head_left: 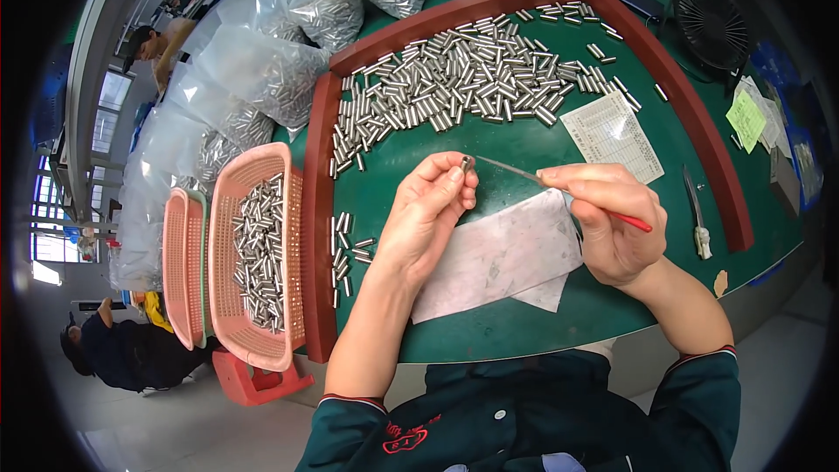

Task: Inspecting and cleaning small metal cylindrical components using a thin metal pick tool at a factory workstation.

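Pinched in the fingertips of my left hand (430, 208) is a small shiny metal tube (467, 163), its end turned up toward the right. My right hand (617, 220) grips a slim needle file (509, 169) with a red handle, held like a pen. The file's tip is close to the tube's end; whether they touch I cannot tell. Under my hands lies a smudged whitish cloth or paper sheet (498, 253) on the green table (524, 336). A large pile of similar metal tubes (463, 70) spreads beyond my hands.
A dark red raised border (320, 218) frames the work area. Left of it stands a pink basket (293, 297) of tubes, with clear bags (271, 79) of tubes beyond. A printed sheet (614, 135), a thin tool (693, 197) and a black fan (712, 26) are at right.
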`<act>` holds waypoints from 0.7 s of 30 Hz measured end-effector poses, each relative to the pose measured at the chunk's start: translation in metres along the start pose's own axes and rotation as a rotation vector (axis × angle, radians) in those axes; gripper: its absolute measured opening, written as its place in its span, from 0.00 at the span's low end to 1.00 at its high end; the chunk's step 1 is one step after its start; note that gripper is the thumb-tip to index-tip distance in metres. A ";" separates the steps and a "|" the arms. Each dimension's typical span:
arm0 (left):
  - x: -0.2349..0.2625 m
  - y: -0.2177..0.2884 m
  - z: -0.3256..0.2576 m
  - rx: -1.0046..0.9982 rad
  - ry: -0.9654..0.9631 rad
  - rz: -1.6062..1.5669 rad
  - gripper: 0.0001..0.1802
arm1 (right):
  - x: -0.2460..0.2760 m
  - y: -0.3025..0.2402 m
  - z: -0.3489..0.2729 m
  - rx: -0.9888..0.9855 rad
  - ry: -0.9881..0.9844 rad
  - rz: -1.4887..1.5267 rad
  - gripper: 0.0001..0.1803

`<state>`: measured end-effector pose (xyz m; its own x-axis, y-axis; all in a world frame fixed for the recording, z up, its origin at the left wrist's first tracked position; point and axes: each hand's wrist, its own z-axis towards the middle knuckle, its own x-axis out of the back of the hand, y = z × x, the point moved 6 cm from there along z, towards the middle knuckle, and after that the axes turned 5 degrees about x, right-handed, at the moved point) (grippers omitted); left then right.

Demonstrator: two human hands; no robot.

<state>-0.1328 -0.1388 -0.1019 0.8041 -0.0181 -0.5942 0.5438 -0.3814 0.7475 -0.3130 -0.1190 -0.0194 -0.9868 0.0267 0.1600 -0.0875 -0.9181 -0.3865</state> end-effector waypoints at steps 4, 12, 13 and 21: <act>-0.002 -0.001 0.000 0.023 -0.002 -0.008 0.06 | -0.002 -0.002 0.001 0.017 -0.021 0.008 0.09; -0.005 -0.006 -0.001 0.079 -0.040 -0.023 0.07 | -0.004 -0.002 0.002 0.014 -0.013 0.020 0.10; -0.006 -0.006 -0.001 0.080 -0.042 -0.022 0.07 | -0.004 -0.002 0.002 0.014 -0.014 0.024 0.10; -0.006 -0.005 -0.002 0.083 -0.048 -0.032 0.07 | 0.003 -0.003 0.006 0.043 -0.012 0.001 0.10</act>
<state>-0.1401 -0.1350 -0.1018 0.7729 -0.0479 -0.6327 0.5459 -0.4580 0.7016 -0.3144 -0.1185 -0.0121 -0.9851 0.0209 0.1705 -0.0799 -0.9344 -0.3471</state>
